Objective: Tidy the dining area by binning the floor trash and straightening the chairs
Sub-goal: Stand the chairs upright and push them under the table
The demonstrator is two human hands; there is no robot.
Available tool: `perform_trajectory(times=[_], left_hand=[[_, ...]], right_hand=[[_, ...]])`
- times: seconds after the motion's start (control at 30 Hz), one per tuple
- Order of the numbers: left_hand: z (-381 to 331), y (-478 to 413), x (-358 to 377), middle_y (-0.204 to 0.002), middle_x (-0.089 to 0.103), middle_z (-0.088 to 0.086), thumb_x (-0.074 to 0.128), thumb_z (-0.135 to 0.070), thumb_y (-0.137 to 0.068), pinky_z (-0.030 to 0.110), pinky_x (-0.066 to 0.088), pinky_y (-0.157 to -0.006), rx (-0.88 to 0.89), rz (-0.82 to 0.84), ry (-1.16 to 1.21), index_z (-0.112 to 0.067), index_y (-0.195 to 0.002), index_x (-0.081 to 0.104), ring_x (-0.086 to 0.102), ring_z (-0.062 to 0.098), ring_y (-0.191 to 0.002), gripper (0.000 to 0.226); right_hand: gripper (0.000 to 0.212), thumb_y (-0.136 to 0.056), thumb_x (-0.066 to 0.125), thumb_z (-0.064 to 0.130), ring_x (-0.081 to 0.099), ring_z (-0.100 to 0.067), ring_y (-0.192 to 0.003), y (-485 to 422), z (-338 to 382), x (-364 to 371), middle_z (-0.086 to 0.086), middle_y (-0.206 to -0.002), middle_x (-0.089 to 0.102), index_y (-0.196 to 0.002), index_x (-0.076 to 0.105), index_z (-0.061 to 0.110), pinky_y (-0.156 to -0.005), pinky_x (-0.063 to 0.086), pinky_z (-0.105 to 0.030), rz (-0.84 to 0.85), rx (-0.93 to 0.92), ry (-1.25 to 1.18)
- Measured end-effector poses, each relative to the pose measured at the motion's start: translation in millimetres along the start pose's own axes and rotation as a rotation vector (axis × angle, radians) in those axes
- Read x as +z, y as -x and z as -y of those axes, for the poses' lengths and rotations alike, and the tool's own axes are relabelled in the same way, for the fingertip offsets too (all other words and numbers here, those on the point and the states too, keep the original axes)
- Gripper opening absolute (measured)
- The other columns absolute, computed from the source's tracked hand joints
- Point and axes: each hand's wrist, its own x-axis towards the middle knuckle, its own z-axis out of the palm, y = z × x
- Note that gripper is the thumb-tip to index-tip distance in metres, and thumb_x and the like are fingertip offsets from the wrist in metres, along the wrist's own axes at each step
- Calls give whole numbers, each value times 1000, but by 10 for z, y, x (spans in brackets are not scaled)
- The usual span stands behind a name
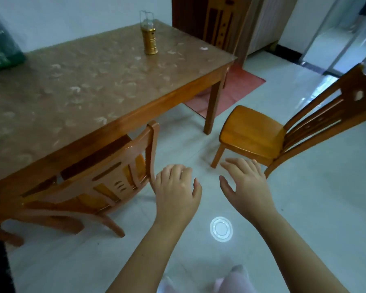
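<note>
We held our left hand (178,187) and right hand (246,188) out over the pale tiled floor (309,208), fingers spread and relaxed, gripping nothing. A round white plastic lid (221,229) lay on the tiles behind our fingertips, between our forearms. Just left of our left fingers, an orange-brown wooden chair (106,178) stood tucked against the long wooden table (72,81). Just beyond our right fingers, a second wooden chair (254,132) stood apart from it.

lantern (149,38) on table (76,85), chairs (97,182) beside
</note>
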Motion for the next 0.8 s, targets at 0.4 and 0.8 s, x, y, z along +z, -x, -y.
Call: perform_trajectory(times=[0.4, 0.8], left_hand=[[-2472, -557, 963, -88, 70, 10, 54, -32, -78, 38, 51, -74, 249, 51, 97, -8, -88, 69, 64, 27, -85, 30], [-3828, -1115, 1899, -87, 71, 7, 60, -30, -73, 34, 51, -72, 307, 25, 130, -11, -89, 70, 64, 24, -83, 26]], right_hand=[[22, -82, 61, 19, 63, -32, -93, 552, -2375, -1004, -14, -100, 68, -98, 66, 6, -88, 43, -49, -220, 220, 101], [34, -81, 45, 26, 62, -30, -91, 518, -3996, -1153, -13, -99, 67, -99, 65, 5, -83, 45, -46, -255, 294, 85]])
